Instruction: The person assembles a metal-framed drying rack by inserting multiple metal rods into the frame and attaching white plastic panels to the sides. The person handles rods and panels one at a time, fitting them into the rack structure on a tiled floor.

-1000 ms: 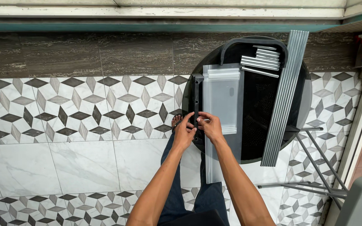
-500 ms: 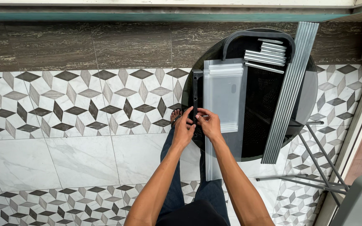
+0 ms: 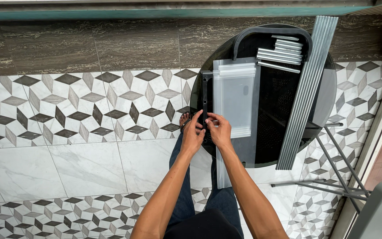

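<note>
left hand [image 3: 192, 137]: fingers curled and pinched onto the near end of the black bar [image 3: 205, 99], thumb side against it.
right hand [image 3: 219, 131]: closed the same way, fingertips meeting the left's on that same end; whether a small fastener sits between the fingers I cannot tell, it's hidden.
black bar: lies flat along the left edge of the round dark glass table [image 3: 328, 95], far end toward the wall, near end at the hands, just beside the clear plastic bags [image 3: 234, 99].
change: against the shots a second and half a second back, next to nothing. Both hands sit on the same spot of the bar, bar and bags have not shifted; only the view has drifted slightly.
meaning: looks like fine fiddling at the bar's end is ongoing, not finished; no part has been picked up or set aside.
other parts: long ribbed aluminium strip [image 3: 308, 90] slants across the table's right side; a stack of short silver rails [image 3: 280, 54] and a dark curved frame piece [image 3: 270, 32] at the far side.
under table: folding metal legs [image 3: 332, 177] on patterned tile floor [image 3: 67, 110]; person's sandalled foot [image 3: 184, 120] by the rim.
</note>
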